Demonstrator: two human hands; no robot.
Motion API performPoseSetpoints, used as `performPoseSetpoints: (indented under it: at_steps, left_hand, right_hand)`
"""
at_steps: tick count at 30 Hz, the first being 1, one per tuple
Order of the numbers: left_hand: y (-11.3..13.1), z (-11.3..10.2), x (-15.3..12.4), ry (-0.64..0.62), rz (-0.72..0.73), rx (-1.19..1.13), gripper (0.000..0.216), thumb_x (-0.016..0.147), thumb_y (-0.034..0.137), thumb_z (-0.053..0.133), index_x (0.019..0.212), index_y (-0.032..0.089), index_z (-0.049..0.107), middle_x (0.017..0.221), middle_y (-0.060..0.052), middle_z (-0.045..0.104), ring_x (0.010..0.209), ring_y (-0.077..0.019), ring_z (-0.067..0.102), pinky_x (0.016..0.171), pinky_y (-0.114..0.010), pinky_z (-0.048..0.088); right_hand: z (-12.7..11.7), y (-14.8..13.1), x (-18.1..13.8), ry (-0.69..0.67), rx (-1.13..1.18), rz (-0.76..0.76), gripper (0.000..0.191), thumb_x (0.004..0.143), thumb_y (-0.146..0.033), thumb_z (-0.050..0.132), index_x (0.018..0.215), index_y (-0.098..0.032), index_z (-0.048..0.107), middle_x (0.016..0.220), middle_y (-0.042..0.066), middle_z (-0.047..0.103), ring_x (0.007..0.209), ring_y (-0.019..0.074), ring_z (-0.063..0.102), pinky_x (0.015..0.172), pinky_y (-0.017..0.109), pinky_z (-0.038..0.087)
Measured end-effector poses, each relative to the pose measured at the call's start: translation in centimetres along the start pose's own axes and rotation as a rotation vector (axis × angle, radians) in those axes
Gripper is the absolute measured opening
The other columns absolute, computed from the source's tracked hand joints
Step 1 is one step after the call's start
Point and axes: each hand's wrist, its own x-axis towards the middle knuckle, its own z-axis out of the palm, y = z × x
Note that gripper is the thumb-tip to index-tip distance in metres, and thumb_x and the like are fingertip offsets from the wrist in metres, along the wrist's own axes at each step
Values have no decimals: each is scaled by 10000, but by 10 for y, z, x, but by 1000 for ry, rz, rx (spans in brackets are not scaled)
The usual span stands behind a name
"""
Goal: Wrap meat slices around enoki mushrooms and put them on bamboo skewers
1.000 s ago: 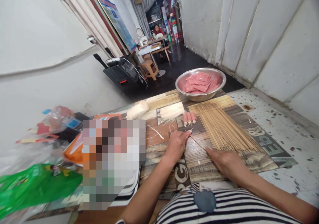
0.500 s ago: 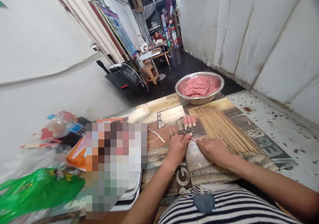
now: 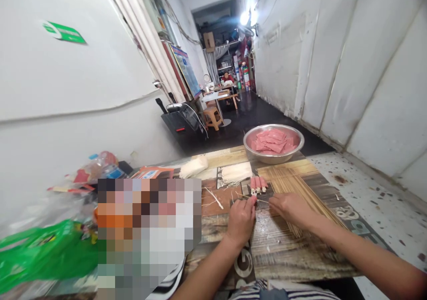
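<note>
“G” (image 3: pixel 243 265) and “&” (image 3: pixel 345 212) printed on the tabletop (image 3: pixel 293 261), left hand (image 3: pixel 242 218) pinching a pink roll (image 3: pixel 254 198) mid-tabletop, right hand (image 3: pixel 286 206) pinching a skewer (image 3: pixel 263 201) just beside, near side open, bowl (image 3: pixel 272 158) by far edge

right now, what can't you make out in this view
Head view: much of the pink roll, hidden by the left hand.
Head view: one end of the skewer, hidden by the right hand.
Head view: green plastic bag, cut by left edge, print blurred.

Forearms (image 3: pixel 213 269) reaching forward; left grip (image 3: pixel 241 218), right grip (image 3: pixel 292 209) near each other, both pinching.
</note>
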Motion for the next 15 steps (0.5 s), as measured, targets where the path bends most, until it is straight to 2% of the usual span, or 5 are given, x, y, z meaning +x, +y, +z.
performPoseSetpoints:
  at_steps: [4,7,10,13,15]
  left_hand:
    - [10,5,2,-87,-65,14,264,903,193,542,1154,182,622,785,-44,640,745,-211,569,642,-329,482]
    - [16,2,3,-123,-106,-15,269,930,215,508,1179,202,610,821,-43,636,784,-206,564,686,-325,484]
    - [17,1,1,-137,-98,-35,270,960,224,444,1179,206,601,844,-49,625,803,-206,556,703,-331,481]
    - [19,9,-2,-128,-89,-53,260,966,242,432,1167,211,594,867,-55,613,812,-205,551,708,-335,479]
    - [21,19,-4,-105,-92,-65,252,964,257,444,1168,213,586,871,-59,607,821,-201,554,723,-336,481]
  right_hand:
    - [11,28,-2,-45,72,-68,322,954,-329,447,769,-168,655,767,54,667,688,160,608,598,260,352]
    - [9,49,4,-6,156,-58,352,943,-412,435,815,-186,673,808,76,672,729,175,605,636,263,391]
    - [-5,68,26,22,125,45,358,955,-349,373,881,-190,684,870,95,673,783,194,607,684,279,417]
    - [-15,79,54,-76,46,127,332,928,-300,399,842,-167,690,888,115,667,780,205,618,694,289,429]
    - [-12,81,66,-126,26,111,316,910,-306,424,818,-173,695,861,118,667,774,216,627,699,297,441]
